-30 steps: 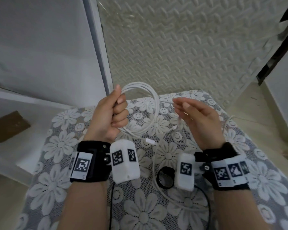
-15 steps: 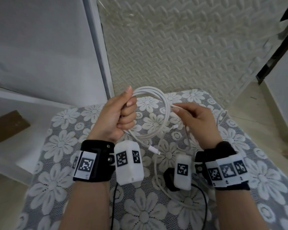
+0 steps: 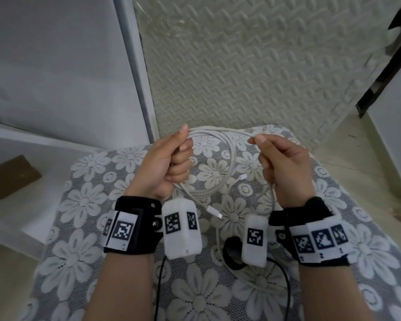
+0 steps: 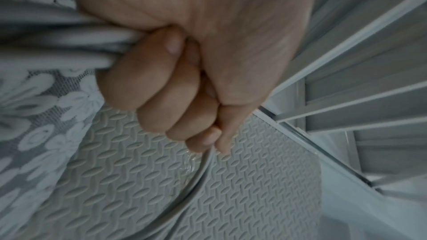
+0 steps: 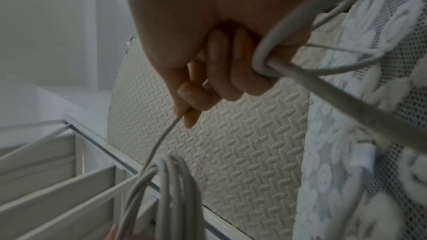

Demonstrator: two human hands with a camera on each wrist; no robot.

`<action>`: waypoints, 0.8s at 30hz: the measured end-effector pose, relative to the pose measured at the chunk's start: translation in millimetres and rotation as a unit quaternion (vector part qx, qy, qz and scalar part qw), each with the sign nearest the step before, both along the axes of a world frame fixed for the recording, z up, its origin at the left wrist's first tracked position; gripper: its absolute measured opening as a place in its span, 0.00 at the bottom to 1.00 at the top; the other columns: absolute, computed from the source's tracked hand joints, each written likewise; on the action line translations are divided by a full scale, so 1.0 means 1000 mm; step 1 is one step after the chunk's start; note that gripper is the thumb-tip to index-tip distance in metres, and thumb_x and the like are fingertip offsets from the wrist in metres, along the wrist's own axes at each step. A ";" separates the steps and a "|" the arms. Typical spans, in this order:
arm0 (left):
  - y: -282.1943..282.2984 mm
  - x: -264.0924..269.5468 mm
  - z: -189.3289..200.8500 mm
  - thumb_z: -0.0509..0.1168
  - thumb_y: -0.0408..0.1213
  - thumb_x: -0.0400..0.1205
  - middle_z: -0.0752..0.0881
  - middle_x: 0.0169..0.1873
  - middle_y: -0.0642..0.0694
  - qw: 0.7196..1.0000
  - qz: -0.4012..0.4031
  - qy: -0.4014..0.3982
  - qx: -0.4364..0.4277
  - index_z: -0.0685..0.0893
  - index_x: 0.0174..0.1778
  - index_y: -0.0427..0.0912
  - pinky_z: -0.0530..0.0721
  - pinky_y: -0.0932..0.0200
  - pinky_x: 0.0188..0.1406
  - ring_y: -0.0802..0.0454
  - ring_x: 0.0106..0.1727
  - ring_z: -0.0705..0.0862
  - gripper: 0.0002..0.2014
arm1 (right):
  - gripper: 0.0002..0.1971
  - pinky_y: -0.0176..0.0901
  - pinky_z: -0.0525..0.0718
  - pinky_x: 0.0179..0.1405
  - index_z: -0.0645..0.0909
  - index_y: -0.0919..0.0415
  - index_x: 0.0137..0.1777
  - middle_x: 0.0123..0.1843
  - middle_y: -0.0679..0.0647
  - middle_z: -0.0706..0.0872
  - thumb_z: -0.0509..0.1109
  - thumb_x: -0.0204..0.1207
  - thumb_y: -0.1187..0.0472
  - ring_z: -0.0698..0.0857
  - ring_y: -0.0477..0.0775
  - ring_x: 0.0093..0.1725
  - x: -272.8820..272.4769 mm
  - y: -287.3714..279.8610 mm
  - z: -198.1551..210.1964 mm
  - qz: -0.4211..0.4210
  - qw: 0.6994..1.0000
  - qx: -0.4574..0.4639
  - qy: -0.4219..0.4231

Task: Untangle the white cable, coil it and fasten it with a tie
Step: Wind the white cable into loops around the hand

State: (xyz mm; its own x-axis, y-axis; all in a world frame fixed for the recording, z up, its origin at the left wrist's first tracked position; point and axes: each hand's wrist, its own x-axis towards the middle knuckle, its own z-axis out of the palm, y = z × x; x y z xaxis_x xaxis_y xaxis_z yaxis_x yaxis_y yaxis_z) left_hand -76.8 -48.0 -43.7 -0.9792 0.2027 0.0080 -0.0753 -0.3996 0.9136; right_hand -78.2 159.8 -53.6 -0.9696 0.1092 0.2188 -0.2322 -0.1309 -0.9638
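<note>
The white cable (image 3: 227, 154) hangs in several loops above the flowered lace cloth (image 3: 83, 200). My left hand (image 3: 171, 161) grips the bundled loops in a fist; the left wrist view shows the strands (image 4: 57, 45) running out of the curled fingers (image 4: 159, 87). My right hand (image 3: 280, 163) pinches one strand (image 5: 161, 140) between thumb and forefinger near the coil's top, and that strand runs to the coil (image 5: 171, 189). More cable loops past the right palm (image 5: 289, 30). A free plug end (image 3: 214, 211) dangles between my wrists. A black ring-shaped tie (image 3: 232, 256) lies on the cloth, half hidden by the right wrist camera.
The cloth covers a small table (image 3: 366, 251). An embossed foam mat (image 3: 252, 72) stands behind it and a white panel (image 3: 56, 66) to the left. A brown block (image 3: 9, 174) lies on the white shelf at far left. A dark frame (image 3: 384, 66) is at the right.
My right hand went from open beside the coil to pinching a strand, then drew it rightwards and up. My left hand kept its grip on the loops and rose slightly.
</note>
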 end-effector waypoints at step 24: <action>0.012 0.000 0.000 0.54 0.48 0.83 0.71 0.20 0.50 0.990 -0.127 -0.008 0.053 0.78 0.36 0.40 0.74 0.63 0.21 0.57 0.19 0.68 0.18 | 0.11 0.27 0.65 0.20 0.84 0.58 0.40 0.22 0.46 0.74 0.64 0.81 0.58 0.68 0.39 0.20 0.006 -0.008 0.012 0.094 0.980 0.171 0.035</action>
State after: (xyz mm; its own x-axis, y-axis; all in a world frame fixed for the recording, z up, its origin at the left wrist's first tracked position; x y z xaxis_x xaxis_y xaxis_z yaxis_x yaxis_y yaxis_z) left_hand -76.5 -36.3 -43.8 -0.8971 0.4411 0.0268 -0.2001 -0.4596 0.8653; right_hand -72.0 151.9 -42.1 -0.9468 -0.1606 0.2790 -0.3028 0.1503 -0.9411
